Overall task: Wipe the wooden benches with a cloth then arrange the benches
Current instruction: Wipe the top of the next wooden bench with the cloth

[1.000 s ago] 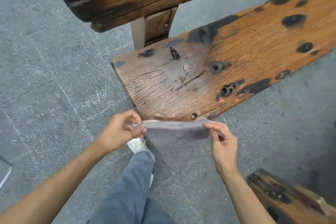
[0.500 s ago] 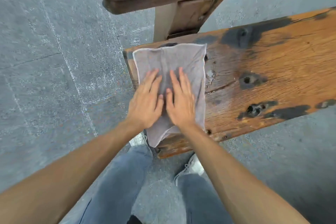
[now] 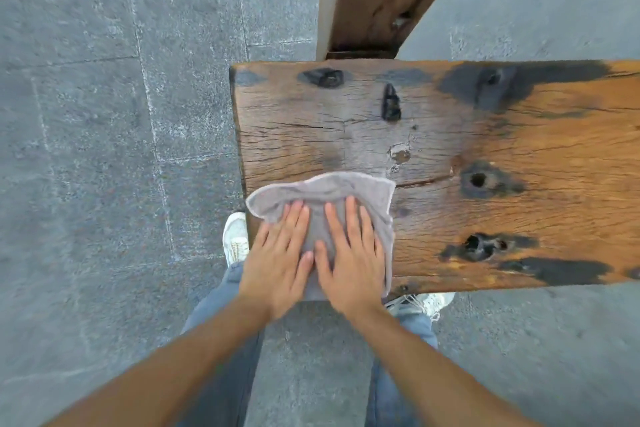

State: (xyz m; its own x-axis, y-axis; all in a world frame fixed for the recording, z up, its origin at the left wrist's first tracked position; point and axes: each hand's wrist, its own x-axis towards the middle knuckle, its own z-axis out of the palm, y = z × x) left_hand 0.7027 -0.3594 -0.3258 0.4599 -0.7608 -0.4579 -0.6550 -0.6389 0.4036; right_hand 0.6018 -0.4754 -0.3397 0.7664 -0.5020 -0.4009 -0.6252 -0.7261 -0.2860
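Half a second ago the grey cloth (image 3: 322,198) lay spread across the far part of the bench end with both palms at its middle; now it has been dragged back toward the person and sits bunched at the near-left corner of the wooden bench (image 3: 450,156), its far edge rumpled into a curved fold and its near part hanging over the front edge. Both hands lie flat on top of it, side by side with thumbs nearly touching: the left hand (image 3: 277,260) and right hand (image 3: 353,253) have fingers extended and slightly spread, pressing down rather than pinching, so the cloth is trapped between palms and plank and not gripped at all. That flat, two-handed press looks chosen to spread weight over a wide patch, so the fabric rubs the cracked, knotted grain instead of sliding over it. Standing at the bench's short end, with pale shoes (image 3: 236,236) on the paved floor (image 3: 86,184) to either side of the corner, lets the arms push and pull along a straight line. A second, darker wooden piece (image 3: 374,10) stands beyond the far edge, probably another bench. Only this end strip seems covered, so wiping is likely at an early stage, with arranging not begun.
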